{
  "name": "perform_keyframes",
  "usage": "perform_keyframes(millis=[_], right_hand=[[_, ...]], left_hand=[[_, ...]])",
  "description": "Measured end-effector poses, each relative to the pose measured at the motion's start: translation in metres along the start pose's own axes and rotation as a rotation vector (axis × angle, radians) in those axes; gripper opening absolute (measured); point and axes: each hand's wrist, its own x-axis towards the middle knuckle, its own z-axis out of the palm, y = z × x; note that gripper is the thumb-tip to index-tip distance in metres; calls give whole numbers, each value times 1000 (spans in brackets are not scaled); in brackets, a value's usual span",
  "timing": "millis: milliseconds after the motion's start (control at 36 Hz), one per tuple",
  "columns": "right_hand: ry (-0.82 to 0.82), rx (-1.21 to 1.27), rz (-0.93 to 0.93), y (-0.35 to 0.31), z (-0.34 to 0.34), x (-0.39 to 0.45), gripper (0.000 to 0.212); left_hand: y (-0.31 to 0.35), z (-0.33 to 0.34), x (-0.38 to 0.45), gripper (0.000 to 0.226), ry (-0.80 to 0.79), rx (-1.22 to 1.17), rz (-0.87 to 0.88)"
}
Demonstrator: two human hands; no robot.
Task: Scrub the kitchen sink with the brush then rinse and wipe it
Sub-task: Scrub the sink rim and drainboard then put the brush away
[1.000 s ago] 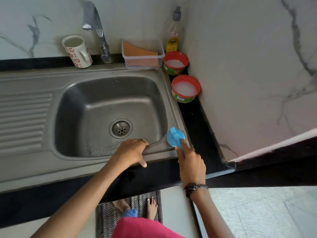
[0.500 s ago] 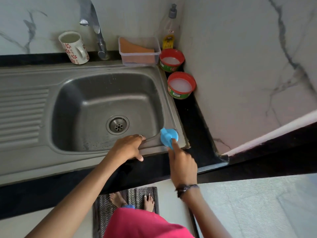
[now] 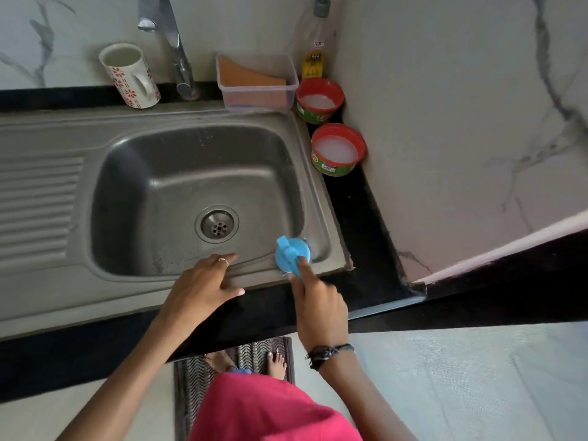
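Observation:
A steel sink (image 3: 178, 148) with a round drain (image 3: 217, 224) and a ribbed drainboard (image 3: 38, 205) fills the counter. My right hand (image 3: 318, 303) grips a round blue brush (image 3: 291, 254), index finger stretched along its back, pressing it on the sink's near right corner rim. My left hand (image 3: 203, 288) rests on the front rim with fingers spread and relaxed, a ring on one finger. The tap (image 3: 173, 43) stands behind the basin; no water runs.
A floral mug (image 3: 132, 76) stands left of the tap. A clear tub with an orange sponge (image 3: 256, 82) sits behind the basin. Two red-rimmed soap tubs (image 3: 319, 100) (image 3: 339, 149) and a dispenser bottle (image 3: 315, 49) line the right wall. A mat (image 3: 191, 380) lies underfoot.
The brush and my right hand shifted slightly left along the near right corner of the rim. My left hand's fingers spread flatter on the front rim. The camera view drifted.

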Motion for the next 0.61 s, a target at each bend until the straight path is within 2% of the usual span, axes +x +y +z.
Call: perform_keyframes(millis=[83, 250, 389, 500, 611], right_hand=[[-30, 6, -11, 3, -5, 5, 46], [99, -36, 46, 28, -25, 42, 46], [62, -52, -5, 3, -13, 53, 47], [-63, 14, -97, -18, 5, 17, 46], [-30, -73, -78, -6, -3, 14, 46]], left_hand=[[-4, -1, -4, 69, 3, 5, -17], [-8, 9, -16, 64, 47, -23, -32], [-11, 18, -25, 70, 126, -2, -14], [-16, 20, -29, 70, 176, -4, -31], [-23, 22, -32, 64, 192, -23, -22]])
